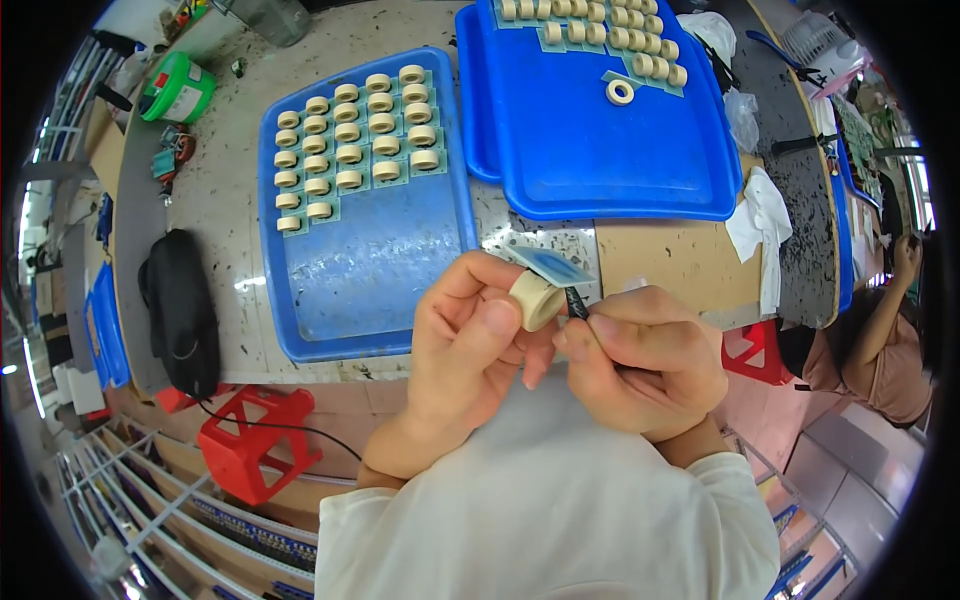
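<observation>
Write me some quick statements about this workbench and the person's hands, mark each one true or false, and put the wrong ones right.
1. The left hand holds a cream ring. True.
2. The right hand is empty. False: it pinches a slim dark item, whose kind I can't tell.
3. The left blue tray bears several rows of rings. True.
4. A black pouch lies at the right end of the table. False: it lies at the left end.
5. A green tub stands left of that tray. True.
6. The stool at lower left is yellow. False: it is red.
</observation>
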Tool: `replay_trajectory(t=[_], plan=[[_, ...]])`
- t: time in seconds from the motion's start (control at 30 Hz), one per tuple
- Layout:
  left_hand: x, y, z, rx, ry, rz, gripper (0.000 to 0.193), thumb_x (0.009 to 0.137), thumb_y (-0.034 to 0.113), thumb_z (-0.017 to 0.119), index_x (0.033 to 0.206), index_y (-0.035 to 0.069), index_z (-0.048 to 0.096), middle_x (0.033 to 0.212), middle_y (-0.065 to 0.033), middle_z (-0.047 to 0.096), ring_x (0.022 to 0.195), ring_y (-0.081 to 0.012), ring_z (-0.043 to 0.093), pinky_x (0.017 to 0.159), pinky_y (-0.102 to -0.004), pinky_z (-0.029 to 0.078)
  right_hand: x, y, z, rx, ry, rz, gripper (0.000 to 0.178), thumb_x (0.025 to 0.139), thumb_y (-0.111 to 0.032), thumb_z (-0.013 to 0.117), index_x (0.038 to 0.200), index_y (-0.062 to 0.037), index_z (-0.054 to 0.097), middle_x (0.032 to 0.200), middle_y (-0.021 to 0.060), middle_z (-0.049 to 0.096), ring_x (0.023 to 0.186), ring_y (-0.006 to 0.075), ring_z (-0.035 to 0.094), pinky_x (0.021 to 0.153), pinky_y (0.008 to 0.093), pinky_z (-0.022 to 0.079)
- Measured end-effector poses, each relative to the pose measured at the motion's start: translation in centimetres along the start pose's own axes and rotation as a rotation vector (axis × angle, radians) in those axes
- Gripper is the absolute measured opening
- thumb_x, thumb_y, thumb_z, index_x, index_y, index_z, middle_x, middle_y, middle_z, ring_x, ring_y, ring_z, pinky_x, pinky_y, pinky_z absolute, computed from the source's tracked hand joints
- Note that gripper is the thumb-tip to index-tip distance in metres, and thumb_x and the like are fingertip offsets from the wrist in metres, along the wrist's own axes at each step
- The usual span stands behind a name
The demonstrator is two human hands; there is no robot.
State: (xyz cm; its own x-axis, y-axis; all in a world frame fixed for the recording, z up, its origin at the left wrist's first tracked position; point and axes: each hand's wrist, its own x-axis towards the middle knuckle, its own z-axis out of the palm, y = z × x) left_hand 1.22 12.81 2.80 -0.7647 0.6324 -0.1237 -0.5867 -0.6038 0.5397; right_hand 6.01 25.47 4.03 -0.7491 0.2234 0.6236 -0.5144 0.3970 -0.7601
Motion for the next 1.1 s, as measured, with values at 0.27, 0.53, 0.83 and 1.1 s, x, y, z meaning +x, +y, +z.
replay_trajectory(t=[0.27, 0.53, 0.83, 1.1], plan=[[-0.1, 0.0, 0.3, -0.048, 0.024, -0.024, 0.023, 0.084, 0.023, 0.047, 0.090, 0.001, 0.045, 0.085, -0.0152, 0.056, 0.056, -0.0138, 0.051, 0.046, -0.0225, 0.041, -0.2, 0.1, 0.0, 0.026, 0.023, 0.049, 0.025, 0.061, 0.008, 0.066, 0.079, 0.0003, 0.052, 0.065, 0.0102, 0.057, 0.053, 0.0156, 0.057, 0.044, 0.0228, 0.045], [0.8, 0.2, -0.2, -0.222, 0.037, -0.234, 0.031, 0.088, 0.028, 0.037, 0.092, 0.000, 0.051, 0.081, -0.0077, 0.057, 0.054, -0.0090, 0.042, 0.047, -0.0210, 0.034, -1.1, 0.5, -1.1, 0.170, 0.151, 0.153, 0.017, 0.073, 0.004, 0.055, 0.082, -0.0009, 0.041, 0.066, 0.0117, 0.050, 0.044, 0.0118, 0.051, 0.035, 0.0207, 0.041], [1.3, 0.3, -0.2, -0.343, 0.098, -0.255, 0.026, 0.086, 0.024, 0.044, 0.096, 0.000, 0.051, 0.088, -0.0088, 0.058, 0.059, -0.0072, 0.045, 0.052, -0.0179, 0.039, -0.5, 0.9, -0.7, 0.380, 0.282, 0.270, 0.010, 0.078, -0.002, 0.050, 0.083, -0.0024, 0.042, 0.061, 0.0107, 0.046, 0.034, 0.0075, 0.040, 0.030, 0.0185, 0.032], [1.1, 1.1, -4.7, 0.515, 0.390, 0.132, 0.018, 0.073, 0.007, 0.061, 0.087, 0.003, 0.051, 0.069, -0.0021, 0.055, 0.055, -0.0047, 0.049, 0.048, -0.0174, 0.038, -0.6, 1.3, -0.7, 0.340, 0.360, 0.283, 0.008, 0.078, -0.004, 0.051, 0.080, -0.0044, 0.043, 0.063, 0.0089, 0.046, 0.033, 0.0061, 0.033, 0.029, 0.0162, 0.025]])
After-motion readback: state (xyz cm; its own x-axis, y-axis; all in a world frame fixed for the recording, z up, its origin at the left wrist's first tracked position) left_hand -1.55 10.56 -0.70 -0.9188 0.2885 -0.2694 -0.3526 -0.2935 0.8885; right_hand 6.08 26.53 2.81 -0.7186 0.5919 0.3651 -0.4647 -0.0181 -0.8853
